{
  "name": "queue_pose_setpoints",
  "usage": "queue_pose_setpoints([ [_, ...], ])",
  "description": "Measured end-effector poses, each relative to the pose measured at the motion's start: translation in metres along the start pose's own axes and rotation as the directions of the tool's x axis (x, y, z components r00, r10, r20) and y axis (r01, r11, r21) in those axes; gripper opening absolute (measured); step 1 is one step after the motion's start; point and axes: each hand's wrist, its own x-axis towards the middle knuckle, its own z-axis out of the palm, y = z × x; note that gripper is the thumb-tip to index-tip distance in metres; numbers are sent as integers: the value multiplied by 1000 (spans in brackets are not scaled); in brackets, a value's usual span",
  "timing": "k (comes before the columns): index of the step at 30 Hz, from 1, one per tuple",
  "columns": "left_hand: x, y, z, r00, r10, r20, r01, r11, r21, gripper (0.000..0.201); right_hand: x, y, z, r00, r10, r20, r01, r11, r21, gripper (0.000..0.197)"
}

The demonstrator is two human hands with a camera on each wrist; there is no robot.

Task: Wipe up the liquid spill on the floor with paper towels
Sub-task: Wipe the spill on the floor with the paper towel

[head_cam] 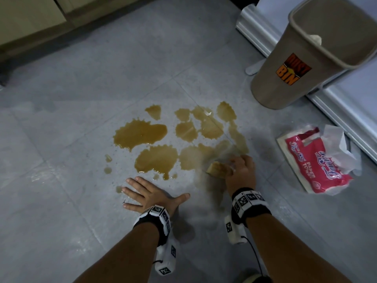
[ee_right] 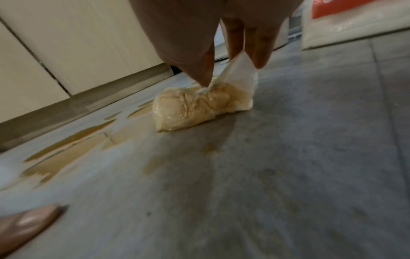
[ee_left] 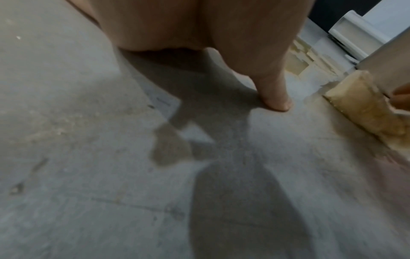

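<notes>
The right hand pinches a soaked towel wad on the floor at the spill's near edge; the left hand lies flat, fingers spread — holding nothing; pack and bin sit right.

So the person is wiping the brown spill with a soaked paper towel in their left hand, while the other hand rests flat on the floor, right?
Not quite: the soaked paper towel is in the right hand, as the head view shows. It is the left hand that rests flat on the floor, fingers spread, beside the brown spill.
</notes>
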Motion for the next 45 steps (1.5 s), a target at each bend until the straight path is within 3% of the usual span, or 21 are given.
queue_pose_setpoints([
  [2,0,0,1,1000,-2,3,2,1000,-1,177,-8,1,2,992,-53,-111,48,998,-49,17],
  [4,1,0,1,1000,-3,6,3,1000,0,177,-22,-5,5,992,-61,-115,52,996,-78,12],
  [6,1,0,1,1000,-6,6,6,1000,-3,178,-34,-16,14,998,-43,53,50,990,-134,27],
  [10,0,0,2,1000,0,-1,0,1000,-11,178,-42,-34,34,935,53,351,49,960,-276,68],
  [14,0,0,3,1000,-1,-8,1,1000,-17,177,-62,-33,26,868,-71,491,209,950,-231,72],
  [16,0,1,2,1000,-5,-1,5,1000,-18,177,-73,-20,16,839,-54,542,232,935,-267,67],
  [21,1,0,3,1000,-9,-1,9,1000,-22,178,-53,-13,4,845,97,526,94,941,-324,67],
  [24,2,0,4,1000,-5,-4,5,1000,-18,179,-42,-35,18,846,36,532,144,946,-292,67],
  [29,2,0,5,1000,-5,-11,5,1000,-17,178,-58,-32,14,784,-7,621,265,908,-324,68],
  [36,4,0,7,1000,-12,-19,11,1000,-26,179,-44,-28,16,842,13,540,181,935,-305,72],
  [42,4,-1,7,1000,8,-28,-9,999,-37,178,-83,-11,15,825,-102,556,260,941,-214,73],
  [45,5,-1,5,1000,2,-27,-3,1000,-28,177,-66,0,8,844,-57,533,222,942,-250,73],
])
